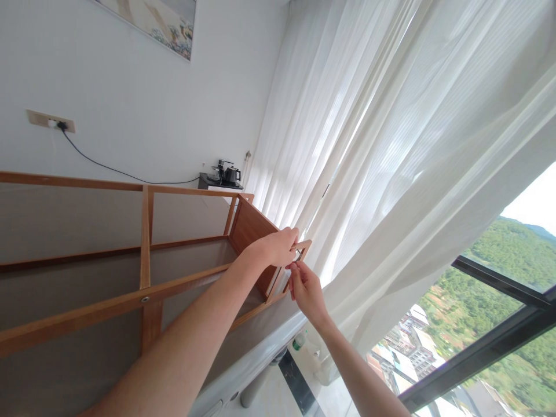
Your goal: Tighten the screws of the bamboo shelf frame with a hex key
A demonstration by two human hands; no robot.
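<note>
A reddish-brown wooden frame (pixel 186 281) with rails and crossbars stretches from the left to the middle of the view. At its far right end, beside a solid wooden panel (pixel 252 229), both of my hands are close together. My left hand (pixel 282 246) is closed at the end of the frame, its fingers bent over a spot that I cannot see clearly. Just below it, my right hand (pixel 306 286) is pinched shut by the same end piece. A small, thin, shiny bit shows between the two hands, too small to name.
White curtains (pixel 373 145) hang right beside the frame's end. Behind the frame, a black kettle (pixel 231 174) stands on a small dark-topped stand, and a black cord (pixel 117 170) runs to a wall socket (pixel 37 119). A dark-framed window (pixel 490 281) is at the right.
</note>
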